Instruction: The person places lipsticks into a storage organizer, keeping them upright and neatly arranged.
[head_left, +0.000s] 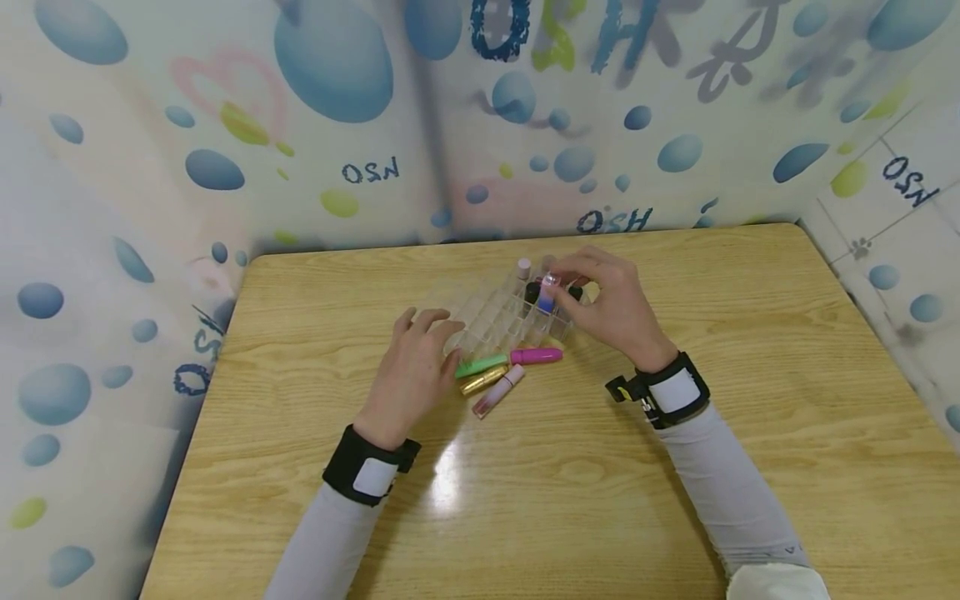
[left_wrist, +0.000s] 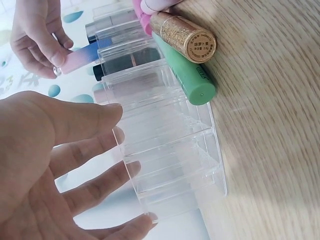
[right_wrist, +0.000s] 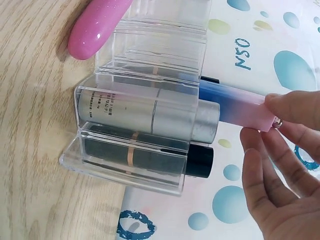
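Observation:
A clear plastic lipstick organizer (head_left: 480,321) with several compartments stands on the table. My right hand (head_left: 611,304) pinches the pink end of a pink-and-blue lipstick tube (right_wrist: 230,102) between thumb and fingers. The tube's blue end is down among the organizer's compartments; how deep is hard to tell. Beside it in the right wrist view, a silver tube (right_wrist: 150,112) and a black lipstick tube (right_wrist: 200,161) stand in compartments. My left hand (head_left: 412,367), fingers spread, touches the organizer's top edge at the left with its fingertips.
In front of the organizer lie a green tube (head_left: 482,366), a bright pink tube (head_left: 536,357), a gold glitter tube (head_left: 483,381) and a lip gloss (head_left: 498,392) with a pale cap. A patterned curtain (head_left: 337,150) hangs behind the wooden table (head_left: 555,500).

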